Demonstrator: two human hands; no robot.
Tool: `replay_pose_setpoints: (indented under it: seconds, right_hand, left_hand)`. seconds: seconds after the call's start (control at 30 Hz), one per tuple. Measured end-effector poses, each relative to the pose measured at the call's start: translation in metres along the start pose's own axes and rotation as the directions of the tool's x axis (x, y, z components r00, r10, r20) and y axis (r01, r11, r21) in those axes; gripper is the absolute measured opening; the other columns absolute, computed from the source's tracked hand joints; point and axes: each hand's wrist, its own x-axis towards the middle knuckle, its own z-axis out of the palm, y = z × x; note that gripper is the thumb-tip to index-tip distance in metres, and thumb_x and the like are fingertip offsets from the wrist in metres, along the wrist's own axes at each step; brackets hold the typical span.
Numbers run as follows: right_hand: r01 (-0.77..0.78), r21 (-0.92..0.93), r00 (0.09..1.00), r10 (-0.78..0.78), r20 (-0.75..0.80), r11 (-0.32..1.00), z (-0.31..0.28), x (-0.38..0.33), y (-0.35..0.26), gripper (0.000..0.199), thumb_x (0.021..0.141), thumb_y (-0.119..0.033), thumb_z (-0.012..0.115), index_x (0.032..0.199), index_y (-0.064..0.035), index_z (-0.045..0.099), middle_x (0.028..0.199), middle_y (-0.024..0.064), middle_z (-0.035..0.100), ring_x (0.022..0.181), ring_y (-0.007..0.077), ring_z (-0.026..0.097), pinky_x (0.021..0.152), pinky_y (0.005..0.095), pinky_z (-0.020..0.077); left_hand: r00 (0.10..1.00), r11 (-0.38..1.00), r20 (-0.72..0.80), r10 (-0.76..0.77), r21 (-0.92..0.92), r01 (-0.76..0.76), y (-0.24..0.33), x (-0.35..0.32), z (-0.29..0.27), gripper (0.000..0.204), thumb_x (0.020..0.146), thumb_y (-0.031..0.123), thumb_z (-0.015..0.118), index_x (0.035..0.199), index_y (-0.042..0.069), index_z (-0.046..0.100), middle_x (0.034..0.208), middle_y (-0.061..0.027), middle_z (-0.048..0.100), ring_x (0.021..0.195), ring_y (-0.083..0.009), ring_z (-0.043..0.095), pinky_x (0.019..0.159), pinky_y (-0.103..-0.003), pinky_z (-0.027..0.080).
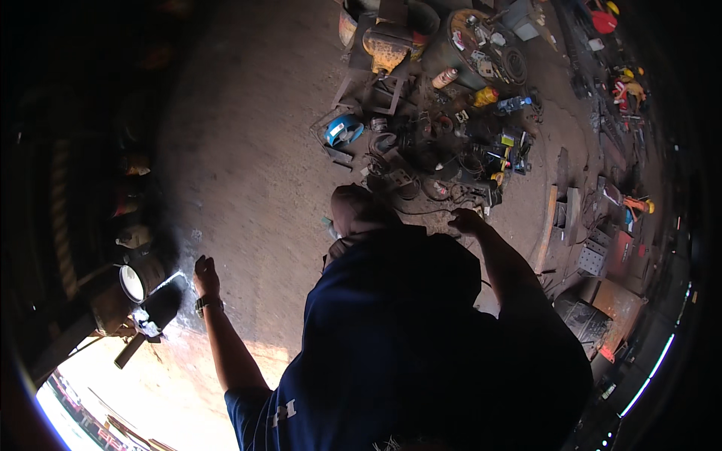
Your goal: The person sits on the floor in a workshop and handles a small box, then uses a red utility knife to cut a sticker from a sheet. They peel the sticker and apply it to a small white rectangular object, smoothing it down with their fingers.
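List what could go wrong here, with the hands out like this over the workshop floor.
1. The right hand is over a heap of cables and tools; fingers might snag on a wire or a sharp edge.
2. The left hand is close to the dark metal shovel and could knock it.
3. Steel plates and clutter lie by the right side, so a step there may trip.

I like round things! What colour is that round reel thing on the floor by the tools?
Blue, seen in the head view: the reel.
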Motion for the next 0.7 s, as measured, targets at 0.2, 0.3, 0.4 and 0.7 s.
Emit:
replay_pose_setpoints:
  seconds: [0.2,0.3,0.4,0.7]
  right_hand:
    - [-0.094,0.119,0.991,0.105,-0.088,0.988,-0.046,0.109,-0.095,0.058,0.090,-0.045,0.080,0.132,-0.0065,0.068,0.117,0.0187,0.076,0.111,0.0314,0.073,0.096,0.0433,0.0571]
    - [-0.070,0.117,0.997,0.075,-0.031,0.991,-0.072,0.178,-0.169,0.055,0.090,-0.043,0.079,0.131,-0.0073,0.070,0.120,0.0183,0.075,0.111,0.0323,0.072,0.097,0.0433,0.0570]
    - [0.415,-0.299,0.910,-0.390,0.142,0.859,-0.076,0.224,-0.165,0.055,0.091,-0.041,0.078,0.135,-0.0088,0.068,0.121,0.0207,0.074,0.111,0.0355,0.072,0.095,0.0470,0.0567]
    - [0.152,0.500,0.884,0.109,-0.454,0.852,-0.293,0.314,-0.373,0.044,0.094,-0.034,0.074,0.128,-0.0071,0.068,0.113,0.0229,0.075,0.107,0.0408,0.072,0.091,0.0496,0.0576]
  left_hand:
    - [0.932,0.972,0.308,0.191,-0.189,-0.137,0.106,0.106,0.049,0.049,0.101,0.032,0.069,0.143,0.008,0.059,0.130,-0.0172,0.073,0.112,-0.0317,0.073,0.095,-0.045,0.058]
    - [0.900,0.972,0.430,0.072,-0.231,0.033,0.083,0.123,0.076,0.055,0.099,0.036,0.072,0.144,0.008,0.060,0.132,-0.0181,0.072,0.118,-0.0318,0.071,0.100,-0.043,0.056]
    - [0.783,0.944,0.619,-0.056,-0.223,0.244,-0.004,0.119,0.108,0.055,0.097,0.040,0.071,0.140,0.007,0.065,0.134,-0.0197,0.071,0.126,-0.0334,0.067,0.106,-0.042,0.053]
    - [0.726,0.979,0.686,-0.044,0.174,-0.105,-0.028,0.312,0.018,0.035,0.100,0.036,0.065,0.116,0.006,0.073,0.112,-0.0176,0.072,0.108,-0.0302,0.069,0.094,-0.046,0.054]
